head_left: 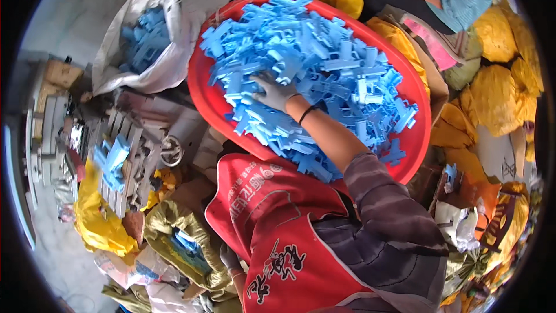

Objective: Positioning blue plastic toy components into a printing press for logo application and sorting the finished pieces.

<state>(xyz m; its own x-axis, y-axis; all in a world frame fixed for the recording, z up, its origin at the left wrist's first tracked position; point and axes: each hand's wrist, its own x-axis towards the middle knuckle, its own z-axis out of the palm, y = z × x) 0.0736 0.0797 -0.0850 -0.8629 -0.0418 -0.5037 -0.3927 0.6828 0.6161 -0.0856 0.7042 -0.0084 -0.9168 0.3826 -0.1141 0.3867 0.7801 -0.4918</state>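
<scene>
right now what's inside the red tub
Blue plastic pieces lie heaped in the tub, the right hand touching them; whatever lies beneath the top layer is covered.

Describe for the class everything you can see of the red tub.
The red tub is wide and rounded, oval in this view, with smooth walls that look like plastic. It sits open side up, heaped with light-blue, pistol-shaped pieces that hide its floor; bare red wall shows on the left and at the lower right. The gloved right hand rests among the pieces, its forearm passing above the near rim. A white sack stands beside its left edge.
</scene>
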